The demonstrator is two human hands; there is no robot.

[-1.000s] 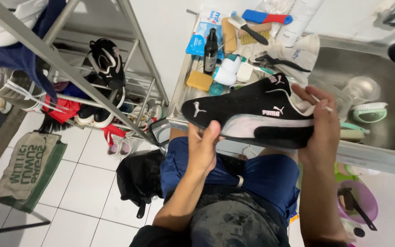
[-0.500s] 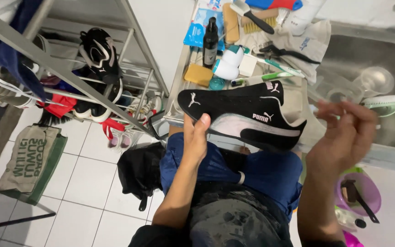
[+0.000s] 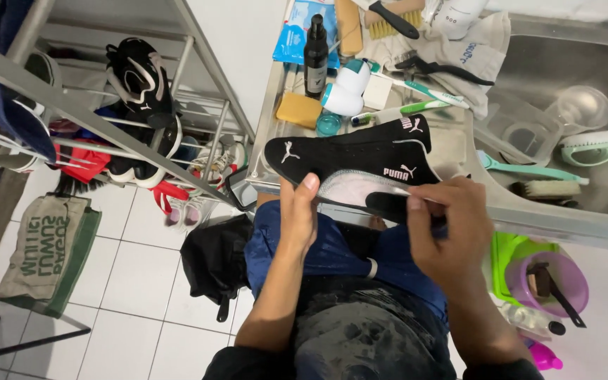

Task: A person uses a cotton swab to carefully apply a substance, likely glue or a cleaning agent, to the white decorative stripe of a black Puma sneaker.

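A black sneaker (image 3: 350,158) with a white sole edge was held on its side over the person's lap, just in front of the steel surface (image 3: 265,165) beside a sink (image 3: 599,183), its toe pointing left and its heel toward the right. The left hand (image 3: 298,214) was closed around the sneaker from below near the toe end, the thumb pressed up against the sole edge. The right hand (image 3: 448,229) gripped the heel end, fingers curled over the black upper; whether it also held a small tool could not be told. Under the sneaker lay the person's blue shorts (image 3: 318,250). On the surface just behind the sneaker stood a dark bottle (image 3: 315,56), a white and teal bottle (image 3: 346,91) lying down, a yellow sponge (image 3: 298,109) and a green-handled toothbrush (image 3: 395,112), with a wooden brush with a black handle (image 3: 388,17) and a grey cloth (image 3: 459,60) further back. In the sink lay a clear plastic cup (image 3: 585,109), a teal and white scrub brush (image 3: 589,146) and a teal-handled brush (image 3: 529,169). To the left, a metal rack (image 3: 93,112) held several shoes above a white tiled floor (image 3: 135,281), where a black bag (image 3: 212,257) lay near the person's knee.
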